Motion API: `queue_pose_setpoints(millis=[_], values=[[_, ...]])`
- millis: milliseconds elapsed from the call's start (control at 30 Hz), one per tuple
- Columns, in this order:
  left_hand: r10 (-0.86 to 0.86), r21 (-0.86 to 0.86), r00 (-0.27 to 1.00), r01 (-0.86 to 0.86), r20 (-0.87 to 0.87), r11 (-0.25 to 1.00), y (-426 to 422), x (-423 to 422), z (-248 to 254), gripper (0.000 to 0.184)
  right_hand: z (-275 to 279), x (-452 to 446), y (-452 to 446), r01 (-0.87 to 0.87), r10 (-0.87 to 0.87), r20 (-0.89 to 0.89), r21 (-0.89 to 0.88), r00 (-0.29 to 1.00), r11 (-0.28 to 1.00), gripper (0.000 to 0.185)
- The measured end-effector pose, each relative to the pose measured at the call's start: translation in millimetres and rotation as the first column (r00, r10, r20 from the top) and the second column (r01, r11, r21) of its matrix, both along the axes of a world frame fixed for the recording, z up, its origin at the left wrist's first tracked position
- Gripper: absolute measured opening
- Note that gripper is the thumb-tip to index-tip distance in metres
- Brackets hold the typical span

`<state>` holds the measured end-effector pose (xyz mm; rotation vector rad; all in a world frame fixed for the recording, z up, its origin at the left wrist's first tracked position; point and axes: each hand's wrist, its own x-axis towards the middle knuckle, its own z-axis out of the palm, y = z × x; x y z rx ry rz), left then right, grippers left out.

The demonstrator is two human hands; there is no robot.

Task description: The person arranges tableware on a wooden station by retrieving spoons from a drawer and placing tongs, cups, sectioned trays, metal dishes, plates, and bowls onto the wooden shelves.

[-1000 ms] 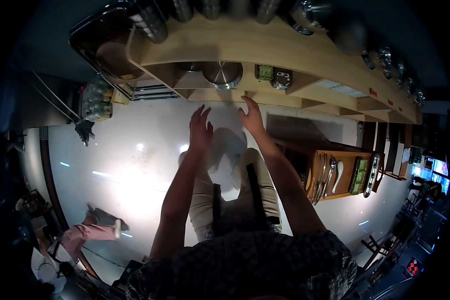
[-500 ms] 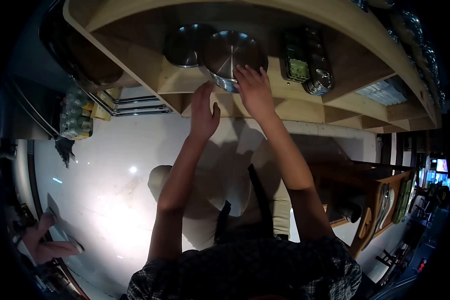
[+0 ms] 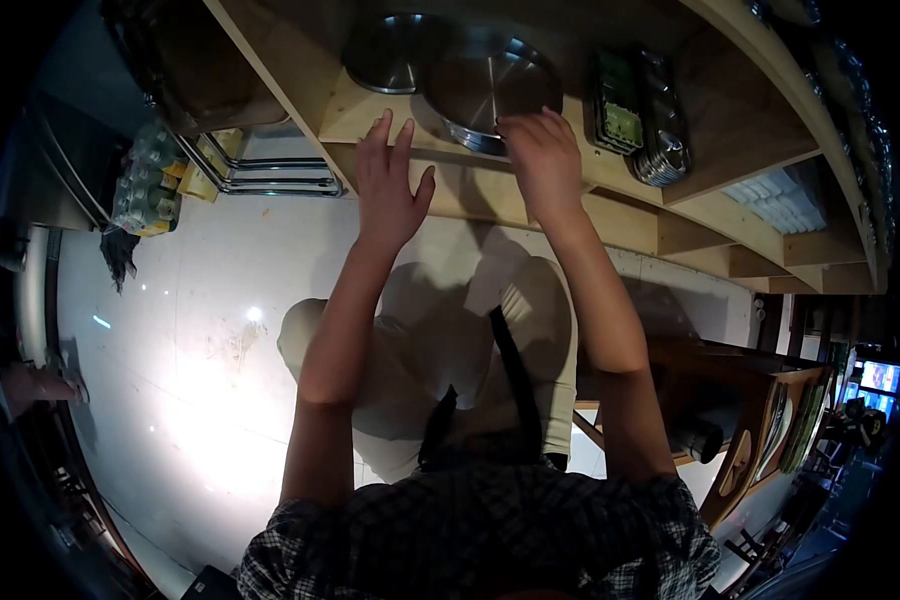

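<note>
A stack of round stainless-steel plates (image 3: 470, 90) sits on the wooden shelf, its top face shiny. My right hand (image 3: 550, 165) is at the right front rim of this stack, with bent fingers that look to be at the edge; whether they touch it is hard to see. In front of the shelf and left of the stack, my left hand (image 3: 390, 185) is held up with fingers spread, holding nothing. Behind it on the same shelf lies another round steel plate (image 3: 395, 65).
Right of the stack are green trays (image 3: 620, 125) and a row of nested metal dishes (image 3: 660, 150). The wooden shelf unit (image 3: 610, 230) spans the top. Bottles in plastic wrap (image 3: 148, 180) stand at left on the floor. A wooden cabinet (image 3: 760, 380) is at right.
My left hand has drawn away from the stack, fingers spreading. My right hand has shifted from the top of the stack to its right front rim. The view has tilted slightly.
</note>
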<state>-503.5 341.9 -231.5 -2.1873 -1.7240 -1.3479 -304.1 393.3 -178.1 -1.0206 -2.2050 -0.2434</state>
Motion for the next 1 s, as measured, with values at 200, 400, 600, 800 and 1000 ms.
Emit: queue_pose_setpoints(millis=[200, 400, 600, 800, 1000], values=[[0.041, 0.167, 0.974, -0.004, -0.223, 0.986, -16, 2, 19, 0.062, 1, -4, -35, -0.266, 0.260, 0.055, 0.155, 0.964, 0.952, 0.016], [0.012, 0.168, 0.950, 0.042, -0.311, 0.985, -23, 2, 32, 0.031, -4, -3, -50, -0.443, 0.444, 0.018, 0.106, 0.896, 0.890, 0.022], [0.093, 0.149, 0.958, -0.054, -0.271, 0.987, -17, -33, 30, 0.037, 1, 13, -6, -0.016, 0.018, -0.051, 0.040, 0.999, 0.999, 0.045], [0.139, 0.077, 0.919, -0.119, -0.368, 0.990, -19, -49, 28, 0.040, -23, 26, 25, -0.054, 0.070, 0.147, -0.108, 0.987, 0.993, 0.034], [0.104, 0.125, 0.941, -0.066, -0.323, 0.990, -24, -44, 34, 0.035, 4, 20, 10, 0.049, -0.040, 0.154, -0.053, 0.987, 0.997, 0.022]])
